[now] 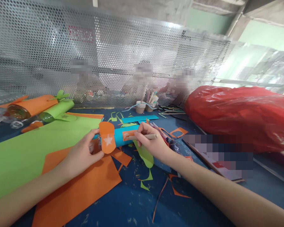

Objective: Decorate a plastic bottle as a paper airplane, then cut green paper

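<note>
The right hand point(148, 138) angles a pen point(150, 136) leftward.

Red bag point(241, 116) partly out-of-frame, R.

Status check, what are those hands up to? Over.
Left hand holding blue-wrapped tube. Right hand holding pale stick at orange patch. Paper scraps close by.

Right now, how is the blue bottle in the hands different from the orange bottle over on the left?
The blue bottle wears blue paper; the orange bottle wears orange. The blue bottle is held by the left hand, while the orange bottle lies off to the left with no hand on it. Both have see-through parts showing past their coloured paper.
</note>
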A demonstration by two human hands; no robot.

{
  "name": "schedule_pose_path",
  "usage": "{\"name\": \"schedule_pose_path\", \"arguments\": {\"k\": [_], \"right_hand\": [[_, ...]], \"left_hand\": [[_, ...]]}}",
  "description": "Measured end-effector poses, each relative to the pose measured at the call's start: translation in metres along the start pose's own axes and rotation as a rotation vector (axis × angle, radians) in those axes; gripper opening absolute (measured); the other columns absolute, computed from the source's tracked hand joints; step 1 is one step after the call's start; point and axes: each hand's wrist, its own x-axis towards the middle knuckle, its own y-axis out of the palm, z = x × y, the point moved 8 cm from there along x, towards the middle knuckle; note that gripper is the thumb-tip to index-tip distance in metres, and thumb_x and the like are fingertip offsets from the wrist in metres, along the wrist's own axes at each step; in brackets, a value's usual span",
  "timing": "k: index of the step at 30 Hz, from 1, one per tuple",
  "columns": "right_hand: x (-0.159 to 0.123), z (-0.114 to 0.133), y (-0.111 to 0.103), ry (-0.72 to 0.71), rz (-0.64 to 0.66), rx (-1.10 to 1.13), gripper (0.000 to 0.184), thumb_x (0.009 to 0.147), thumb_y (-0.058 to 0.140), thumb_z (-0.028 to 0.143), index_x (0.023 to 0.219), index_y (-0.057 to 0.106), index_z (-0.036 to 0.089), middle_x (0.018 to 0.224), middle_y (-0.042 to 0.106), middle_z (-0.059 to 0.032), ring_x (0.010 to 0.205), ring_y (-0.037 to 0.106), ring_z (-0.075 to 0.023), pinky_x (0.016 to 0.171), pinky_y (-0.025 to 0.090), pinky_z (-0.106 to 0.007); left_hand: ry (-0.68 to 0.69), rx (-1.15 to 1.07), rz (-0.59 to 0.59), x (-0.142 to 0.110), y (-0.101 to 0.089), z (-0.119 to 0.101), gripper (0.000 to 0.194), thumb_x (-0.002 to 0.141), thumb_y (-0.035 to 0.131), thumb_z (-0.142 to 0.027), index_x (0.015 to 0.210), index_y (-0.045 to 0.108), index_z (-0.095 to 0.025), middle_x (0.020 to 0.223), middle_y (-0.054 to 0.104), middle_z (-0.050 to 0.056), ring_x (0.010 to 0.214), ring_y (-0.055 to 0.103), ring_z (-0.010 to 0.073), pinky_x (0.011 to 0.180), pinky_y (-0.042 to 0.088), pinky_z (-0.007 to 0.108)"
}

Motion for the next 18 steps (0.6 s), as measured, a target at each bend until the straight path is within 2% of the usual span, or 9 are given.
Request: {"name": "schedule_pose_path", "arguments": {"k": [5,10,18], "right_hand": [[0.0,0.0005,-0.0006,-0.003,0.004,-0.002,0.019,0.084,0.055,0.025,0.069,0.043,0.024,0.054,0.053,0.0066,0.049,0.047,-0.0112,0.051,0.037,-0.026],[0.0003,0.0006,-0.0004,-0.005,0.003,-0.002,0.019,0.084,0.055,0.026,0.069,0.043,0.025,0.054,0.053,0.0064,0.049,0.047,-0.0116,0.051,0.037,-0.026],[0.0003,0.0006,0.0002,-0.001,0.006,0.003,0.019,0.085,0.056,0.026,0.07,0.043,0.025,0.054,0.053,0.0064,0.049,0.049,-0.012,0.051,0.038,-0.026]], "left_hand": [[0.008,0.035,-0.017,-0.0004,-0.0022,-0.0042,0.054,0.073,0.065,-0.036,0.123,0.049,-0.023,0.102,0.076,0.007,0.085,0.076,0.0274,0.077,0.061,0.04],[0.002,0.031,-0.006,-0.0007,-0.0015,-0.0008,0.057,0.075,0.064,-0.038,0.127,0.047,-0.022,0.108,0.075,0.008,0.092,0.075,0.0284,0.082,0.06,0.041],[-0.001,0.039,-0.002,-0.0003,-0.0015,-0.0025,0.056,0.074,0.064,-0.038,0.124,0.047,-0.022,0.096,0.075,0.005,0.082,0.075,0.0265,0.077,0.06,0.041]]}}
